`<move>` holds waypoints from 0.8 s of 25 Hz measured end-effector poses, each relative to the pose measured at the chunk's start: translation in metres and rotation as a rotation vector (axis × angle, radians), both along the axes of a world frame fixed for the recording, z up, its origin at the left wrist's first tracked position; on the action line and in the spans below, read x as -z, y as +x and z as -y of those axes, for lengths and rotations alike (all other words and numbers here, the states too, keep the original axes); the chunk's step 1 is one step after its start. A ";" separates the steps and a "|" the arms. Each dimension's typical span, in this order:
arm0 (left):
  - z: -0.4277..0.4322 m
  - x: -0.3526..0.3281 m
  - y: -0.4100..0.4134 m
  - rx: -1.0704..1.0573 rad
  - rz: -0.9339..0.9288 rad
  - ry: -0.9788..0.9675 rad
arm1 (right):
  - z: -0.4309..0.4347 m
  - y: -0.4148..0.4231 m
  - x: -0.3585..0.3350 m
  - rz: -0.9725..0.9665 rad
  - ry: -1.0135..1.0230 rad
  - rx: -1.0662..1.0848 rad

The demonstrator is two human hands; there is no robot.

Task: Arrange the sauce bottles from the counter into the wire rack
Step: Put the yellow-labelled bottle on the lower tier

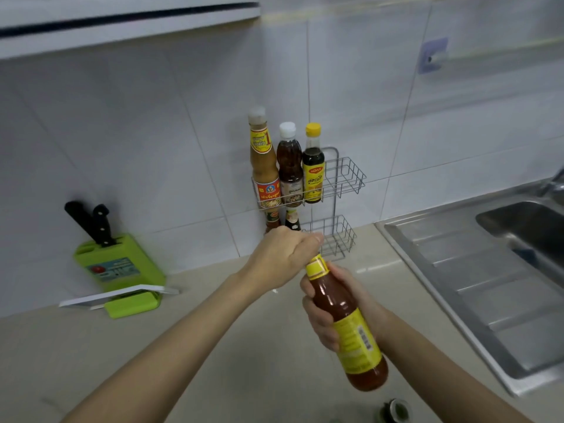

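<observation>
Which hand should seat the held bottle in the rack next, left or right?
Right, likely. The right hand wraps the body of the held bottle, carrying it; the left hand only curls at its cap. The free slots in the wire rack lie on its right side.

Left hand (285, 254) hides the cap of the bottle (354, 337) (lower-tier bottles (272, 218) mostly too).

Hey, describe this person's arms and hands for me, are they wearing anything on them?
Both are bare. The left hand and right hand have no gloves, and no ring shows on the fingers in view. The left forearm and right forearm are uncovered down to the picture's bottom edge, with no sleeve, watch or bracelet visible.
</observation>
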State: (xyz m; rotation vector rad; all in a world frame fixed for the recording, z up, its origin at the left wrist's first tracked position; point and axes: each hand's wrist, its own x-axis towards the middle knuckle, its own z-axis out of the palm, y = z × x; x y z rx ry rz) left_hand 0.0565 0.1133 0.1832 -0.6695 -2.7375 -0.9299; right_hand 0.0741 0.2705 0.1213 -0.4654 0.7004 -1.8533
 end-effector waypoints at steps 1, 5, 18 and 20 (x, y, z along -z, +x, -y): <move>-0.002 -0.003 0.001 0.054 0.011 0.060 | -0.001 0.002 0.000 0.036 -0.074 -0.030; -0.001 -0.004 -0.018 -0.062 0.150 -0.237 | -0.008 -0.004 -0.007 -0.208 0.288 0.220; 0.005 0.021 -0.017 -0.056 0.126 -0.359 | -0.012 -0.003 0.005 -0.339 0.544 0.262; 0.004 0.019 -0.010 0.016 0.085 -0.208 | -0.007 0.003 0.004 -0.115 0.300 0.066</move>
